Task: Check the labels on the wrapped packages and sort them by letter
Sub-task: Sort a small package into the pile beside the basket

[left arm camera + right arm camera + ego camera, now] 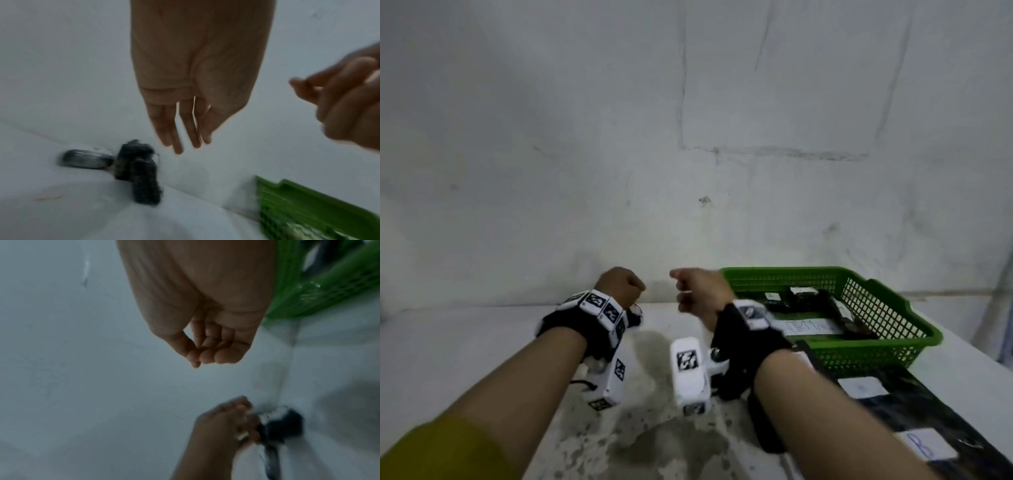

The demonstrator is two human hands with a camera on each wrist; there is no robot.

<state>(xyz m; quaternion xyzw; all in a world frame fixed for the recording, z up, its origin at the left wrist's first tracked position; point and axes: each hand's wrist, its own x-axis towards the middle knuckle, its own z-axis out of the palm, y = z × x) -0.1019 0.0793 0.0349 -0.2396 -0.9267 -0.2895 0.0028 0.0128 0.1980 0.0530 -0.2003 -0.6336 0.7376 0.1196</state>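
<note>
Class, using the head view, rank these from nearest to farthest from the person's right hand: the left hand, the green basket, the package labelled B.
1. Green basket, just right of the right hand.
2. Left hand, to its left; close to call against the basket.
3. Package labelled B, bottom right, clearly farthest.

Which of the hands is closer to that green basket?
The right. The right hand hangs in the air just beside the basket, by its near left corner. The left hand is farther off, beyond the right hand. Neither touches it.
</note>
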